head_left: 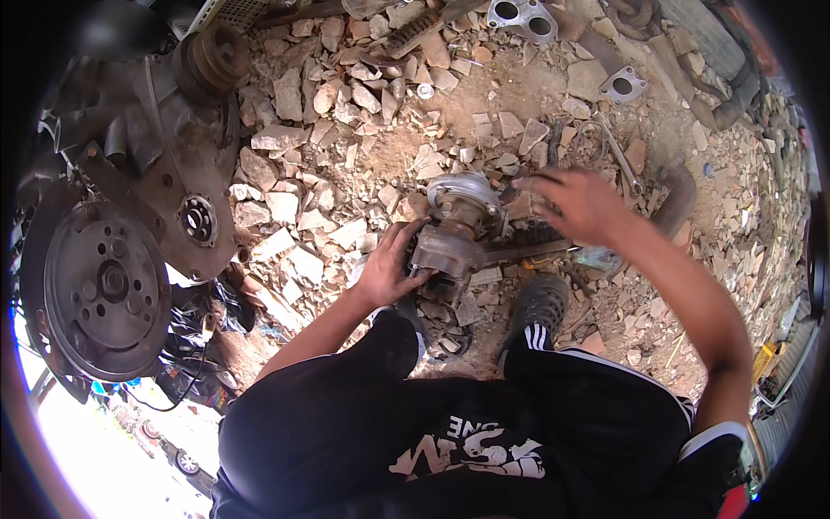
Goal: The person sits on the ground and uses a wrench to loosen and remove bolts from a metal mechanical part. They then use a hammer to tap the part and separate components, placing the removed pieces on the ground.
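Observation:
A turbocharger [451, 246] stands between my feet, its silvery round housing toward the far side and a rusty brown housing nearer me. My left hand [389, 266] grips the near housing from the left, thumb on its near side and fingers along its flank. To the right of the turbocharger, my right hand [577, 204] hangs over the rubble with fingers stretched toward the silvery housing. Those fingers look slightly smeared, and I see nothing held in them. A dark, ribbed bar-like part [527, 244] lies beneath that hand.
Broken stone and tile [294, 208] cover the ground. A large engine with a round pulley [108, 281] stands at the left. A combination wrench [624, 160] and a curved rusty pipe [676, 201] lie to the right. Flat metal flange gaskets [624, 86] lie at the far right.

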A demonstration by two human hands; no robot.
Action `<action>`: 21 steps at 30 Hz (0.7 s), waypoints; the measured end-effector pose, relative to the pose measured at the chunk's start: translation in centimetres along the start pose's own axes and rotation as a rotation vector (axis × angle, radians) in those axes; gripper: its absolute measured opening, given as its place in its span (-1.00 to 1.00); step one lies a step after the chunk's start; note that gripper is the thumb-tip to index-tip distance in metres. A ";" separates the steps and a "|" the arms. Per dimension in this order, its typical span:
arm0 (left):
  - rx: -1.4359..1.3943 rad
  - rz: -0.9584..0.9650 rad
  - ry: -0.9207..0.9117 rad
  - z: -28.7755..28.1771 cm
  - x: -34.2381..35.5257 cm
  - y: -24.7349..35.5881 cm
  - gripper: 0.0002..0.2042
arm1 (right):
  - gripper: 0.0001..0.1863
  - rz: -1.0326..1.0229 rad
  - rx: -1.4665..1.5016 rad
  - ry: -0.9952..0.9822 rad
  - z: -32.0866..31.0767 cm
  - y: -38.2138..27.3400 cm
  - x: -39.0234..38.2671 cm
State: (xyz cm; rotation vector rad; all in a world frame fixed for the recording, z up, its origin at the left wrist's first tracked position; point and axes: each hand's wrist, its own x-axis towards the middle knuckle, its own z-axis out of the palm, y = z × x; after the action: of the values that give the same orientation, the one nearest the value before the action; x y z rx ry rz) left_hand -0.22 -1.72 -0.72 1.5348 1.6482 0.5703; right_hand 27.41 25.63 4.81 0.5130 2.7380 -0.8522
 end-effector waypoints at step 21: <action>-0.130 -0.141 0.246 -4.1 6.3 3.3 -0.47 | 0.11 0.348 0.337 -0.009 4.6 -6.6 2.6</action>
State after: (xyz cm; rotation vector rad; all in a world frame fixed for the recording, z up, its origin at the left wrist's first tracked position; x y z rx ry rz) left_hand -1.12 5.73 2.74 1.2836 1.8478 0.7987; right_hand 22.95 18.61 3.62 1.0088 2.3966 -1.2132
